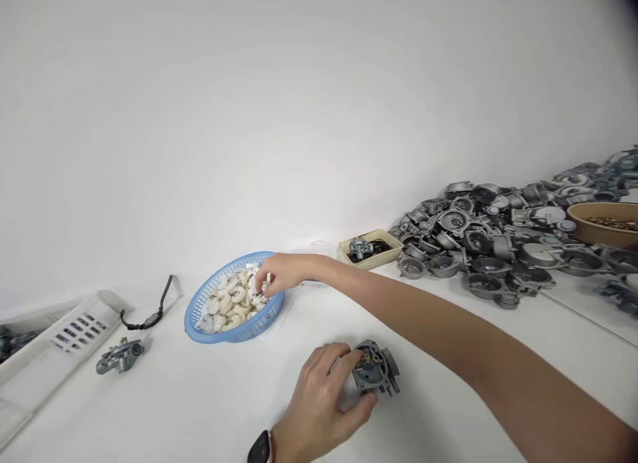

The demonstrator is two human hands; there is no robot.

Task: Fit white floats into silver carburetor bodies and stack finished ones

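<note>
My left hand [326,400], with a watch at its wrist, holds a grey metal carburetor body [371,369] on the white table, thumb below and fingers along its upper left side. Small brass parts show inside the open face of the body. My right hand [279,274] reaches across into a blue plastic basket [199,331], its fingers curled down among white plastic carburetor floats [232,300]. Whatever lies between those fingertips is hidden.
Left of the basket lie another carburetor [120,355], a black strap-like watch [149,320] and a white slotted tray [74,337]. A cream box [371,260] holds dark rings and a carburetor. Grey metal bowls [478,244] are heaped at right, beside a tan tub [598,227].
</note>
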